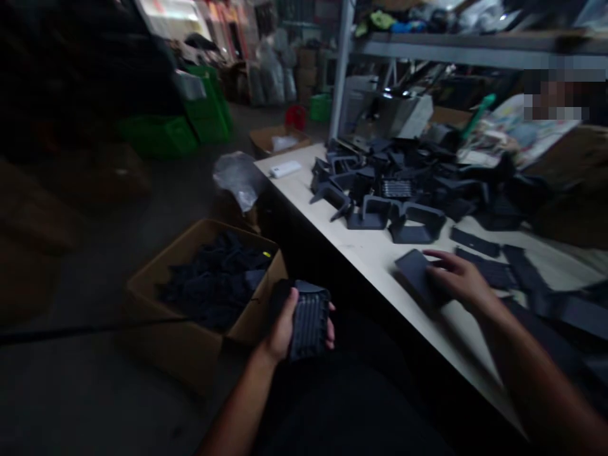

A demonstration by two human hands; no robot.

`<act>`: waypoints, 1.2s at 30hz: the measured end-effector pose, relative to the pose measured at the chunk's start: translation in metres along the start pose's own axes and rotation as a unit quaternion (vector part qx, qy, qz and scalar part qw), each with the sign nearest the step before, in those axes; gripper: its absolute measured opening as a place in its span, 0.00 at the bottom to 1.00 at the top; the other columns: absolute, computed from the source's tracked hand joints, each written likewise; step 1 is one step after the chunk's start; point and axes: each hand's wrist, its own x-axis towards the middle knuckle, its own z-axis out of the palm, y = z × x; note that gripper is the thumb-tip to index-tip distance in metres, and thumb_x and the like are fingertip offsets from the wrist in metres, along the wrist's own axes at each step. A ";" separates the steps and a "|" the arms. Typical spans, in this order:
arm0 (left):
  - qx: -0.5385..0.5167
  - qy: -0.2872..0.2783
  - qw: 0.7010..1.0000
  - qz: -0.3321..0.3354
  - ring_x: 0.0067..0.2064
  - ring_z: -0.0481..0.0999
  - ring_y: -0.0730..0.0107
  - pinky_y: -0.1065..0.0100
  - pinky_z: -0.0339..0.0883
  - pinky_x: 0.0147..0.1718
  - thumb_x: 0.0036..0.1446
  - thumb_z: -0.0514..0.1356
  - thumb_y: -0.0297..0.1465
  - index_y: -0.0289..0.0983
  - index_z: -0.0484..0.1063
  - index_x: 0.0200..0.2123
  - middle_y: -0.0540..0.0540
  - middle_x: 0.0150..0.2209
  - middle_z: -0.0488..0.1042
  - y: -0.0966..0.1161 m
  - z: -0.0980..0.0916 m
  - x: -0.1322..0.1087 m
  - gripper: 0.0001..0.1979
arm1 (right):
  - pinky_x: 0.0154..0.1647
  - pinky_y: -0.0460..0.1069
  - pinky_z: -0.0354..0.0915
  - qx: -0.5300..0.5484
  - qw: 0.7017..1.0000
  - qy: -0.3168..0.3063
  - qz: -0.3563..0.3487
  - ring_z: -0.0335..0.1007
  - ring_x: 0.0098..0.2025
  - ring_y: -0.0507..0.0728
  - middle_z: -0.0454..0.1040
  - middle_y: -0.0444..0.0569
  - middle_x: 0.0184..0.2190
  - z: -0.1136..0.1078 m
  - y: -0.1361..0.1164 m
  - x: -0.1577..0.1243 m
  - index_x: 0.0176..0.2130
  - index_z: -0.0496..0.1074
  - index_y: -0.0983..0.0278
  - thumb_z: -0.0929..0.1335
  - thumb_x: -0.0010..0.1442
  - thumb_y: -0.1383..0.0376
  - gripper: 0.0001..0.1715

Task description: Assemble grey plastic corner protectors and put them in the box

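The ribbed part [310,324], a black plastic piece, sits upright in the left hand [285,326], its long axis pointing forward and away from the person, with its ribbed face turned up toward the camera. The fingers curl round its far side and their tips show along its right edge, so this hand is closed firmly on it. The hand hangs just off the table's near edge, above the corner of the open carton [175,342], and is much nearer to the carton than the right hand is. The carton holds a heap of dark parts [213,285]. Across the table edge, the right hand [456,275] reaches out with its fingers extended over a flat dark plate [412,273], whose long axis runs slantwise across the table top; the fingers touch the plate, but whether they grip it or only rest there I cannot tell. Dark strips [489,269] lie just beyond that hand, and a jumbled pile of black frames [380,190] spreads up the pale table [342,247] toward a white block [285,169], with a clear plastic bag [240,180] at the table's far corner, green crates [209,107] and a metal shelf [475,47] farther off
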 end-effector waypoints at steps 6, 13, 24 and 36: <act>-0.159 -0.014 0.986 0.054 0.48 0.84 0.43 0.46 0.74 0.53 0.66 0.46 0.62 0.25 0.76 0.54 0.27 0.47 0.82 0.011 0.019 0.011 0.45 | 0.43 0.58 0.75 -0.088 0.993 -0.039 0.067 0.79 0.39 0.62 0.82 0.59 0.47 0.016 0.028 0.014 0.61 0.75 0.67 0.68 0.64 0.57 0.30; -0.246 0.031 0.966 0.080 0.54 0.82 0.43 0.42 0.71 0.58 0.66 0.47 0.62 0.28 0.74 0.59 0.27 0.54 0.80 0.016 0.032 0.053 0.43 | 0.54 0.65 0.72 -0.239 0.962 -0.133 0.027 0.78 0.51 0.73 0.79 0.61 0.55 0.006 0.021 -0.002 0.65 0.74 0.63 0.72 0.59 0.42 0.44; -0.245 0.117 0.957 0.105 0.58 0.80 0.43 0.44 0.70 0.60 0.65 0.52 0.60 0.30 0.75 0.58 0.28 0.55 0.81 0.015 0.036 0.087 0.40 | 0.62 0.59 0.72 0.137 0.975 -0.175 0.020 0.76 0.59 0.63 0.77 0.50 0.59 0.024 -0.078 -0.049 0.64 0.73 0.55 0.75 0.64 0.53 0.31; -0.162 0.209 0.955 0.135 0.58 0.80 0.46 0.52 0.74 0.57 0.63 0.58 0.58 0.35 0.78 0.57 0.35 0.53 0.83 0.014 0.034 0.092 0.35 | 0.60 0.63 0.74 0.058 0.979 -0.181 -0.068 0.74 0.61 0.66 0.72 0.56 0.63 0.093 -0.108 -0.070 0.67 0.70 0.52 0.72 0.67 0.52 0.32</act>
